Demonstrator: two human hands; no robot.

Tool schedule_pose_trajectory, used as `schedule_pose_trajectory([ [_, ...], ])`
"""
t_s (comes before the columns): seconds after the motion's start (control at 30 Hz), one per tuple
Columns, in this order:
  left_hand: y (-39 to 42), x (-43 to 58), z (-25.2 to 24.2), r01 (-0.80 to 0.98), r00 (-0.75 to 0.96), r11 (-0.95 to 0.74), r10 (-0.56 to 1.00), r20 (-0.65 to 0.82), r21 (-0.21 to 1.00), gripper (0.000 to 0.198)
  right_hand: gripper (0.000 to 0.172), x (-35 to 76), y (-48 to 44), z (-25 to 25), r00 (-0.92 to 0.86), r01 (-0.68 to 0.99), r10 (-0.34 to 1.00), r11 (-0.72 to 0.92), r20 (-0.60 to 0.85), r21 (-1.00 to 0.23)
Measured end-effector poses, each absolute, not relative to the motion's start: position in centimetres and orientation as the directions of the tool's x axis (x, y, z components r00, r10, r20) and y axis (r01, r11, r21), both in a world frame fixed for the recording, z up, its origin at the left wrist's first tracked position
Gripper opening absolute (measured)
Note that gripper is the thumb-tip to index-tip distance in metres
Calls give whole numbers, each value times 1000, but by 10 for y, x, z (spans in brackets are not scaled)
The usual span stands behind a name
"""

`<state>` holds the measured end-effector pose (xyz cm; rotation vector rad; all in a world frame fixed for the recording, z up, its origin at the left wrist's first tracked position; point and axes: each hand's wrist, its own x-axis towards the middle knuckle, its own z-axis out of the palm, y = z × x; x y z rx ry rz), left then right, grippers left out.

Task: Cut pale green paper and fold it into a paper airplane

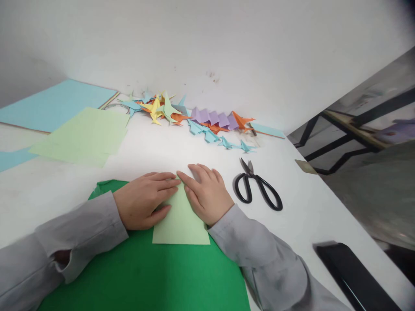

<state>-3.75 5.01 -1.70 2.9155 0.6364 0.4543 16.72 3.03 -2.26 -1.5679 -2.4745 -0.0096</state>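
A person in gray sleeves (94, 224) works over a green cover (145, 268) spread on a white table (292, 181), a flat black object (356, 276) lying just right of it. On the cover rests a light green paper (181, 226), near edge bare, both hands at its far end. The left hand (144, 201) lies palm down, fingers extended and nearly together, thumb apart. The right hand (207, 192) has its fingers loosely spread, index reaching to meet the left fingertips. Neither grips anything; both appear to press the paper, probably to hold it flat and lined up.

Right of and beyond the cover, black-handled scissors (250, 174) lie with blades parted, seemingly set aside within reach. Beyond it to the left, light green sheets (86, 136) overlap a blue stack (58, 106), apparently kept out of the working area. Farther beyond the cover, colored folded paper figures (167, 107) crowd beside purple pleated paper (215, 119), along a scuffed white wall (194, 43). Far right of the cover, past the table's edge, stands a dark frame (385, 106), its contents unclear.
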Motion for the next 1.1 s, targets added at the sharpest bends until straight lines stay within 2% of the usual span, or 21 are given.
schedule_pose_trajectory([
  [0.7, 48, -38, -16, 394, 847, -890, 448, 285, 229, 37, 42, 168, 29, -23, -408, 897, 896, 429, 175, -106],
  [1.1, 50, -38, -16, 392, 854, -896, 439, 281, 210, 37, 42, 168, 30, -22, -407, 896, 897, 428, 170, -114],
])
